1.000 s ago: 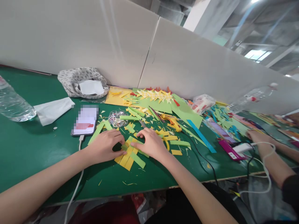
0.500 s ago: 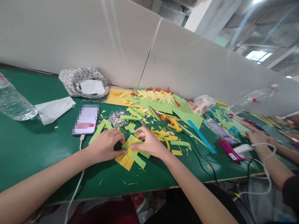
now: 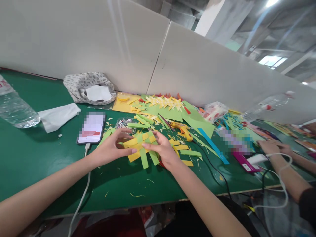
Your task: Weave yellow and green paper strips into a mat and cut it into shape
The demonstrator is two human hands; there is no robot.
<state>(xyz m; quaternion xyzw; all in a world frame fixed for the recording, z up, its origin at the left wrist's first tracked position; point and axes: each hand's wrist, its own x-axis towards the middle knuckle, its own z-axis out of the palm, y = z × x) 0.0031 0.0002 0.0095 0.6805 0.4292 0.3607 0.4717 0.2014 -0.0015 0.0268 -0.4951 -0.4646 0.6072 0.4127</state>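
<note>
Between my two hands is a woven piece of yellow and green paper strips [image 3: 138, 143], lifted and tilted a little above the green table. My left hand [image 3: 111, 148] grips its left side, thumb along the front edge and fingers curved at the back. The thumb of my right hand [image 3: 165, 149] presses on top of the weave, with its fingers at the far right edge. Loose strip ends hang toward me. Behind the piece lie a clear case of small beads or gems [image 3: 124, 123] and several green strips [image 3: 143, 120].
A yellow glue gun [image 3: 184, 130] with a black cord lies right of the hands. A charging phone [image 3: 91, 127] and a water bottle [image 3: 17, 107] are at left. A yellow paper fish-like shape [image 3: 165, 102] lies behind. A co-worker's hands [image 3: 271, 146] are at right.
The woven piece has been turned and raised toward the back of the table. My left hand has opened wider around its edge, and my right thumb has moved onto its top.
</note>
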